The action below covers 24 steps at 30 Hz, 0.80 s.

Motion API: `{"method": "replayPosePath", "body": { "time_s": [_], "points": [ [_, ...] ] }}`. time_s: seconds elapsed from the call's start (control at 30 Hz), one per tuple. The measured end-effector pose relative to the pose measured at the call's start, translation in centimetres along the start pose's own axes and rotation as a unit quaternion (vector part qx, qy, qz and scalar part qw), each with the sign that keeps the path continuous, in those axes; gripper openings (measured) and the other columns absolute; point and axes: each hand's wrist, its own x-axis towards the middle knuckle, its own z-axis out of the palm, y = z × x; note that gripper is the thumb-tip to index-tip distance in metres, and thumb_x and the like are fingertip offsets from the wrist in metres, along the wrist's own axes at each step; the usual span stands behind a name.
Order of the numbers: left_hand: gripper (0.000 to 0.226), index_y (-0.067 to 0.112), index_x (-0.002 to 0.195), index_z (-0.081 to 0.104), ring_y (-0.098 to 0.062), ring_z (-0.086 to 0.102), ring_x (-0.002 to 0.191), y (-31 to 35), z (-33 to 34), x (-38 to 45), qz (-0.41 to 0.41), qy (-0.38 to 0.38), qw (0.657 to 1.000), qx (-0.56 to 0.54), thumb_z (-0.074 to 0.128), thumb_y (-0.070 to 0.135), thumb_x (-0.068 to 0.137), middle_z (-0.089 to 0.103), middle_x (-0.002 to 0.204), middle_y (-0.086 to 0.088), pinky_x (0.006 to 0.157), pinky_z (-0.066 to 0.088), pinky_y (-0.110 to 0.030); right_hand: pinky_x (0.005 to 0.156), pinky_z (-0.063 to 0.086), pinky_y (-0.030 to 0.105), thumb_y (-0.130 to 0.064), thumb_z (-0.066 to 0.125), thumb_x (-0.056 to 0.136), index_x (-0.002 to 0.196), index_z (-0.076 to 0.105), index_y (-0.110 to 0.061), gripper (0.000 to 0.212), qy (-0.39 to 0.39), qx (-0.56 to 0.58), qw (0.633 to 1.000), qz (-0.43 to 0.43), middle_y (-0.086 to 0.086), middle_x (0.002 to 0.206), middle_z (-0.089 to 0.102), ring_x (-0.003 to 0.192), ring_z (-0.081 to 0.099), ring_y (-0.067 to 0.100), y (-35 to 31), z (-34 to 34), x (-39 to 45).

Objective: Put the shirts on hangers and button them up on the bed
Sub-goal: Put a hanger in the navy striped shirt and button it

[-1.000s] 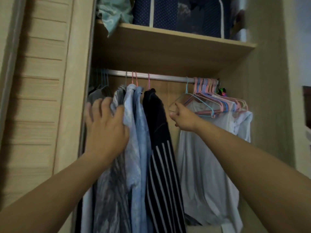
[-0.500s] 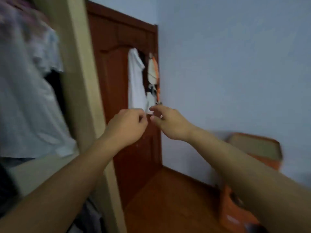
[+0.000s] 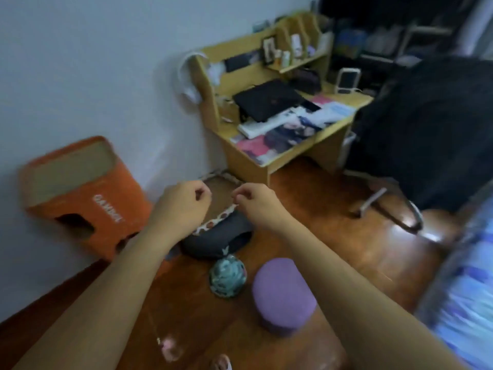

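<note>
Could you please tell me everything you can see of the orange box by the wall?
The orange box looks like cardboard, with a tan corrugated top face, white lettering on its front and dark cut-out holes low down. It sits tilted on the wooden floor, its back against the pale wall. Neither hand touches it.

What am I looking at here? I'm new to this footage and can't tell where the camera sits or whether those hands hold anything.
There is no machine: a person wears a wide-angle camera on the head, looking forward and down, so you see their own two arms reaching out. The left hand and right hand are raised close together with fingers curled; the picture is too blurred to tell whether they pinch something thin. Below them on the wooden floor lie an orange box against the wall, a dark cushion, a patterned ball and a purple stool. Behind stands a cluttered desk.
</note>
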Motion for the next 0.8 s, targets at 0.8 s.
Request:
{"method": "replayPosePath", "body": {
  "time_s": [0.8],
  "points": [
    [0.015,0.030,0.096,0.072,-0.012,0.066,0.071,43.9,25.5,11.0,0.390,-0.342,0.850,-0.099,0.058,0.031,0.100,0.070,0.082,0.008,0.063,0.054,-0.031,0.069,0.055,0.044,-0.014,0.057,0.097,0.085,0.071,-0.017,0.019,0.404,0.052,0.824,0.395,0.017,0.096,0.073,0.074,0.066,0.026,28.7,-36.8,-21.5]
  ]
}}
